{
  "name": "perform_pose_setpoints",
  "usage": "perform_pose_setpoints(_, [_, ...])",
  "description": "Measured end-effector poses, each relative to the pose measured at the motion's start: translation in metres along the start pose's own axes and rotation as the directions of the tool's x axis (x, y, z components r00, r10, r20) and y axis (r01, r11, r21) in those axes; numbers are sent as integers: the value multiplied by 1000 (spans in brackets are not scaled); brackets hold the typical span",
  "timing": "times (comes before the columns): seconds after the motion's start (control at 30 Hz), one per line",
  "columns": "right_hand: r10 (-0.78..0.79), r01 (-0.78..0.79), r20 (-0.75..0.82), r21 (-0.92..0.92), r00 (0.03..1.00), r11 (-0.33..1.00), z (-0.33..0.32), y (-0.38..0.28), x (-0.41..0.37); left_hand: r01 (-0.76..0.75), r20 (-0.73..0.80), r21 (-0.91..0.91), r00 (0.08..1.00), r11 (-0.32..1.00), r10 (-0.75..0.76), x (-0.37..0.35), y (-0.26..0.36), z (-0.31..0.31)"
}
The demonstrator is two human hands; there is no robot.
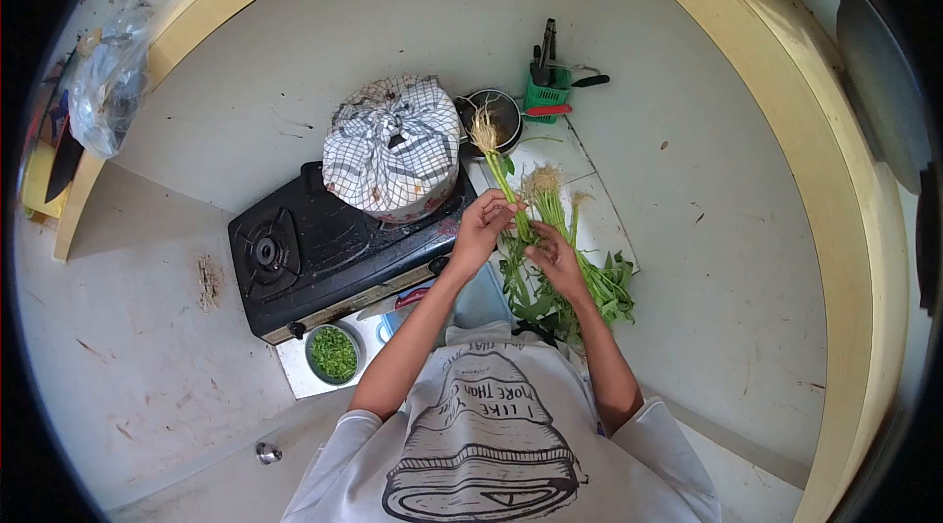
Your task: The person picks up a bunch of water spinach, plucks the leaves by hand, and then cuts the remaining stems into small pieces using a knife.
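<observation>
My left hand grips a single green stalk with pale roots at its far end, held up over the counter. My right hand pinches the same stalk lower down, just above a bunch of leafy greens lying on a white cutting board. More rooted stalks of the bunch point away from me beside my right hand.
A black gas stove stands to the left, carrying a pot covered by a checked cloth. A small bowl of chopped greens sits in front of the stove. A metal pot and a green utensil basket stand behind the board.
</observation>
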State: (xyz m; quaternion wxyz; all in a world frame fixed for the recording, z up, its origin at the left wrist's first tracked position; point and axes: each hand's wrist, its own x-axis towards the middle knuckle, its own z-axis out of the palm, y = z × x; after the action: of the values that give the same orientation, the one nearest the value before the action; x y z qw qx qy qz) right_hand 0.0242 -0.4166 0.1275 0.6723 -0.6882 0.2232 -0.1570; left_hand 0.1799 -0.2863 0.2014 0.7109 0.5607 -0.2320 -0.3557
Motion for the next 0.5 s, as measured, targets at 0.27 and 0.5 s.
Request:
perform_pose_setpoints(0.27, [54,-74,-103,-194,993,978,-15,46,-13,-87,-46,45,995,995,89,5,23,15])
perform_pose_setpoints(0.5, [116,-140,-113,-230,987,963,-34,96,-16,-162,-148,16,976,987,163,-6,50,18])
